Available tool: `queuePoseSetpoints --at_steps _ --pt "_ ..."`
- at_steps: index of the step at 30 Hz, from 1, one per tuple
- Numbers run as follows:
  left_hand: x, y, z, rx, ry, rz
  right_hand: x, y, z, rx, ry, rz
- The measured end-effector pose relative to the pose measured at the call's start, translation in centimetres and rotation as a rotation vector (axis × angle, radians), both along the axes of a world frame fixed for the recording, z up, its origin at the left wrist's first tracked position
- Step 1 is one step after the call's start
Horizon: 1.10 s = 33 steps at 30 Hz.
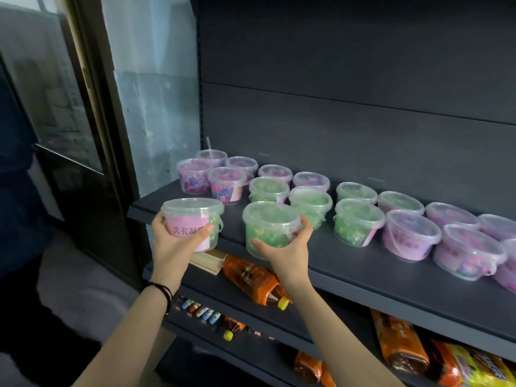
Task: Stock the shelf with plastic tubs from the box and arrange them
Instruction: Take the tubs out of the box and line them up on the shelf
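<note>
Dark shelf [363, 266] before a person: the left hand [171, 244] grips a pink-labelled tub [192, 219] at its front edge, and the right hand [287, 251] curls round a green tub [269, 227]. Stocked tubs [357, 222] stand in rows beyond and right of that hand.

Head view, close, down onto shelf [363, 277]

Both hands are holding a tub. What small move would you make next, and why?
Probably set the green tub in the right hand down on the shelf, at its bare front strip, before the other green tubs; it is nearest that spot. The left hand holds a pink-labelled tub that can follow.
</note>
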<state>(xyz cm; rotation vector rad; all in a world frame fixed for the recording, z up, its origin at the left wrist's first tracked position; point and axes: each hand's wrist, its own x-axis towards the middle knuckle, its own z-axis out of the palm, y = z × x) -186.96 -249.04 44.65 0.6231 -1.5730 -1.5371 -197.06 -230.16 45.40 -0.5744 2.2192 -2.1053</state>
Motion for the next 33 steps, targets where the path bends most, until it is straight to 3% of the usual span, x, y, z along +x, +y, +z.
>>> queuePoseSetpoints --at_steps 9,16,21,29,33 --pt "-5.2 -8.2 -2.5 -0.036 -0.055 0.045 -4.5 -7.6 -1.5 0.062 0.015 0.032" --pt "-6.7 -14.4 -3.6 -0.108 -0.056 0.019 -4.7 -11.9 -2.2 0.267 0.061 0.014" --pt "-7.4 -17.7 -3.8 -0.186 -0.067 -0.027 -4.3 -14.5 -2.3 0.247 0.058 -0.014" --pt "-9.1 -19.9 -3.8 -0.226 -0.118 -0.125 -3.9 -17.3 -2.1 0.358 0.077 -0.097" --pt "-8.3 -19.4 -3.5 -0.225 -0.116 -0.090 -3.7 -16.7 -2.0 0.331 0.052 -0.036"
